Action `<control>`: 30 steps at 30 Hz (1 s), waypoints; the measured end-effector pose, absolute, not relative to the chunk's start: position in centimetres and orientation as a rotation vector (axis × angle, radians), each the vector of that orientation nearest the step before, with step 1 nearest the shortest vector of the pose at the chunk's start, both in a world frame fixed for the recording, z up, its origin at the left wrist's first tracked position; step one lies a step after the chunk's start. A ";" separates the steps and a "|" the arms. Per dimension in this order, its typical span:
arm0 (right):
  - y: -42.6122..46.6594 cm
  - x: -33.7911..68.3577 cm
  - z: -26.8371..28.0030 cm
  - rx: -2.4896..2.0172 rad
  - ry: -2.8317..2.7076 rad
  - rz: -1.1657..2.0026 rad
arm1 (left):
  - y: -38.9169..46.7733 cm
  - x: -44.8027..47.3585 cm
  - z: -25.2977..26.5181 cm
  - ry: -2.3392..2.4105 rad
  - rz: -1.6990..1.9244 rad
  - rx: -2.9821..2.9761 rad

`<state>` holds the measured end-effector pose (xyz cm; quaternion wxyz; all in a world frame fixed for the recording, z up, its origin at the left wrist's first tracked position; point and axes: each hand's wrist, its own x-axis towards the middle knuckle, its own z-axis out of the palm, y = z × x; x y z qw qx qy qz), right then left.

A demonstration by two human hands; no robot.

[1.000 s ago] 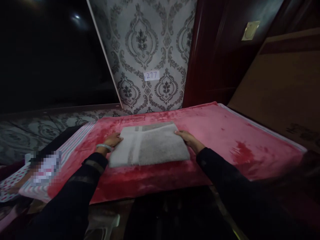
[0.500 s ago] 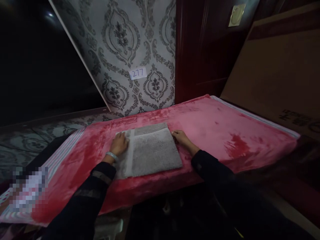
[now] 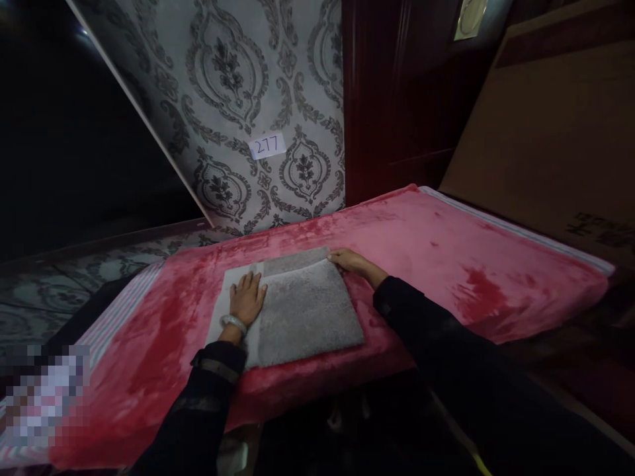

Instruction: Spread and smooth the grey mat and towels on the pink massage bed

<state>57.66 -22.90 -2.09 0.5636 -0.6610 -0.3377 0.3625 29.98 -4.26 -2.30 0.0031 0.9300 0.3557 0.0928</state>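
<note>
A folded grey towel [image 3: 307,314] with a paler band along its left side lies on a red and pink plush blanket [image 3: 397,244]. My left hand [image 3: 247,297], with a bracelet at the wrist, rests flat on the pale band, fingers spread. At the towel's far right corner, my right hand [image 3: 344,259] pinches the edge between thumb and fingers. The upper layer stops short of the far edge, so a strip of the layer beneath shows there.
A large cardboard box [image 3: 560,125] leans at the right, beside a dark red wooden panel [image 3: 391,99]. Patterned wallpaper [image 3: 228,66] with a paper label [image 3: 268,145] reading 277 stands behind the blanket. A big black screen [image 3: 84,132] is at the left.
My left hand has moved a little right and flattened with its fingers spread. My right hand has slid up to the towel's far right corner. The view has shifted slightly.
</note>
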 end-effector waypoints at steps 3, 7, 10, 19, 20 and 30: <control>-22.8 57.6 -2.0 -1.516 -0.854 0.891 | -4.4 29.8 -2.3 1.140 0.334 2.875; -24.0 57.2 -2.6 -1.381 -0.910 0.936 | -4.4 29.7 -2.5 1.148 0.345 2.857; -24.4 57.4 -3.3 -1.261 -0.941 0.981 | -4.5 29.7 -2.6 1.141 0.352 2.862; -22.9 58.2 -5.7 -1.494 -0.951 0.582 | -4.3 29.7 -3.1 1.143 0.305 2.859; -23.0 58.2 -5.8 -1.515 -0.969 0.567 | -4.3 29.7 -3.2 1.145 0.302 2.860; -23.2 57.9 -6.6 -1.534 -0.985 0.500 | -4.8 29.9 -2.9 1.186 0.265 2.917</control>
